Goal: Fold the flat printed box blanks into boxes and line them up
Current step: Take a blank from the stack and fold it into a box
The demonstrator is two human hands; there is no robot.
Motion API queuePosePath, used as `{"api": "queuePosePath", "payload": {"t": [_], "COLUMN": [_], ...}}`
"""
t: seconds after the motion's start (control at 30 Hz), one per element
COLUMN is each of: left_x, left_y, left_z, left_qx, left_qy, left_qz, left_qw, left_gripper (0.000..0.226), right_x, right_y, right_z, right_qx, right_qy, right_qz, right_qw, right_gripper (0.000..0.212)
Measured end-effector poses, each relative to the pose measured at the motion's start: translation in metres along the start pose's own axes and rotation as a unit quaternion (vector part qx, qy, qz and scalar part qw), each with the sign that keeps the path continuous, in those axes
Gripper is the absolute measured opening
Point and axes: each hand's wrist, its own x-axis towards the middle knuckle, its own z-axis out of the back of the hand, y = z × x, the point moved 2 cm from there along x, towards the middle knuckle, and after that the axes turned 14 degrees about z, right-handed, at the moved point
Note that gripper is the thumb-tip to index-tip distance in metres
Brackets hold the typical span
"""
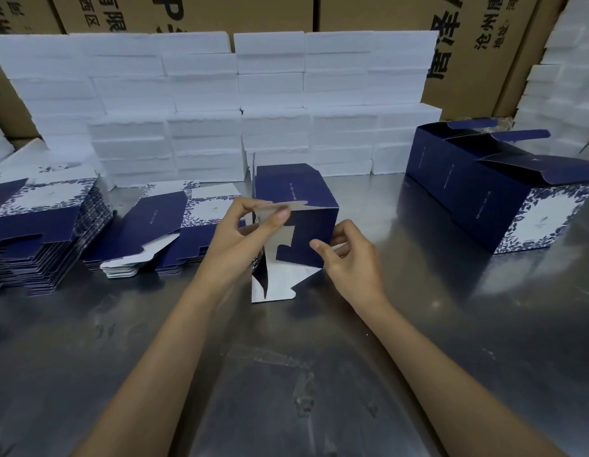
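A dark blue box (296,192) lies on its side in the middle of the steel table (286,374), its open end toward me with white-backed flaps partly folded. My left hand (243,232) pinches the top flap at the box's left corner. My right hand (349,255) grips the right edge of the box, fingers curled on a side flap. Flat printed blanks lie in a tall stack (39,225) at the far left and a lower stack (174,222) beside it. A row of folded blue boxes (484,192) with open lids stands at the right.
White foam blocks (220,103) are piled in a wall along the back of the table, with more foam (563,87) at the far right. Brown printed cartons (369,11) stand behind them.
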Motion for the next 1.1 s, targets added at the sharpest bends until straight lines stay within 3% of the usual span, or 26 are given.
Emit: {"api": "queuePosePath", "payload": {"t": [0.17, 0.33, 0.5, 0.67, 0.77, 0.93, 1.1], "left_x": [0.007, 0.002, 0.003, 0.004, 0.004, 0.004, 0.004], "left_y": [0.003, 0.000, -0.003, -0.003, -0.003, -0.003, -0.003], "left_z": [0.009, 0.015, 0.021, 0.023, 0.024, 0.021, 0.021], "left_qx": [0.011, 0.121, 0.175, 0.158, 0.153, 0.141, 0.138], "left_qy": [-0.086, -0.045, -0.044, -0.048, -0.057, -0.057, -0.072], "left_qz": [-0.054, -0.144, -0.153, -0.150, -0.145, -0.142, -0.135], "left_qw": [0.995, 0.981, 0.972, 0.975, 0.976, 0.978, 0.979], "left_gripper": [0.037, 0.037, 0.045, 0.047, 0.048, 0.044, 0.041], "right_x": [-0.003, -0.005, -0.004, 0.002, 0.002, 0.008, 0.013], "right_y": [0.003, 0.006, 0.006, 0.004, 0.004, 0.012, 0.021], "right_z": [-0.004, -0.006, -0.006, -0.010, -0.009, -0.001, -0.001], "right_qx": [0.013, 0.045, -0.127, -0.141, -0.144, -0.121, -0.116], "right_qy": [0.044, 0.086, 0.184, 0.236, 0.239, 0.178, 0.181], "right_qz": [0.021, 0.026, 0.044, 0.054, 0.036, 0.060, 0.049], "right_qw": [0.999, 0.995, 0.974, 0.960, 0.960, 0.975, 0.975], "right_gripper": [0.017, 0.024, 0.032, 0.040, 0.043, 0.043, 0.045]}}
